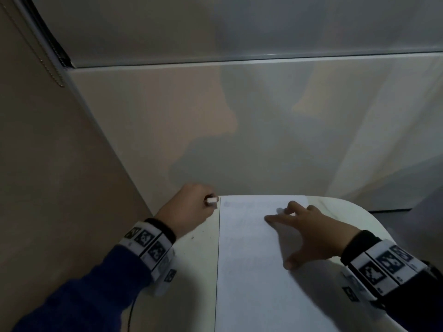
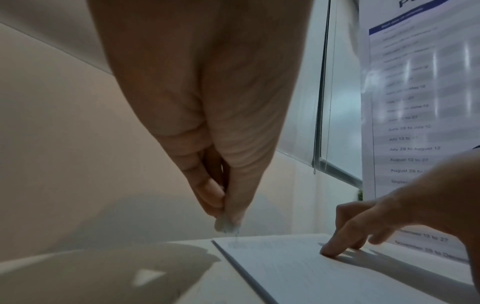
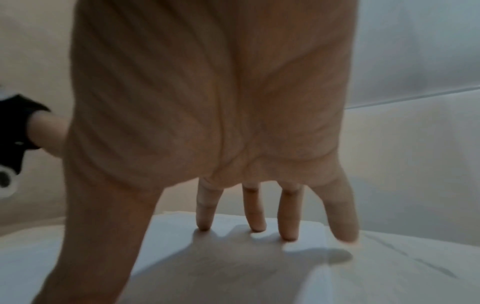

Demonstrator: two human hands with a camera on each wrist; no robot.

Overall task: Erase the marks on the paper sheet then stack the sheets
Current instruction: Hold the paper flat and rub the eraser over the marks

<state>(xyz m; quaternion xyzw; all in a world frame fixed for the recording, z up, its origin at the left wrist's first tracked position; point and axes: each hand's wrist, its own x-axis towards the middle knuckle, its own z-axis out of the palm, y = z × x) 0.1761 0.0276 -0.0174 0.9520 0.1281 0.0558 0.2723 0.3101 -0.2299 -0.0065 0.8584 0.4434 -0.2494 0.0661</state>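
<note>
A white paper sheet (image 1: 249, 279) with faint lines lies on the white table (image 1: 194, 271), reaching its far edge. A faint grey mark (image 1: 229, 204) shows at the sheet's far left corner. My left hand (image 1: 191, 209) pinches a small white eraser (image 1: 212, 200) just left of that corner; in the left wrist view the eraser (image 2: 226, 225) hangs a little above the paper's corner (image 2: 235, 244). My right hand (image 1: 302, 226) is spread on the sheet, its straight fingertips (image 3: 257, 226) pressing the paper (image 3: 233, 273).
A beige wall (image 1: 239, 128) rises right behind the table's far edge, with a side wall and a blind's bead chain (image 1: 51, 65) at the left. The table's right corner (image 1: 354, 212) is rounded. A printed schedule poster (image 2: 410, 123) hangs at the right. Small dark crumbs (image 1: 194, 236) lie on the table.
</note>
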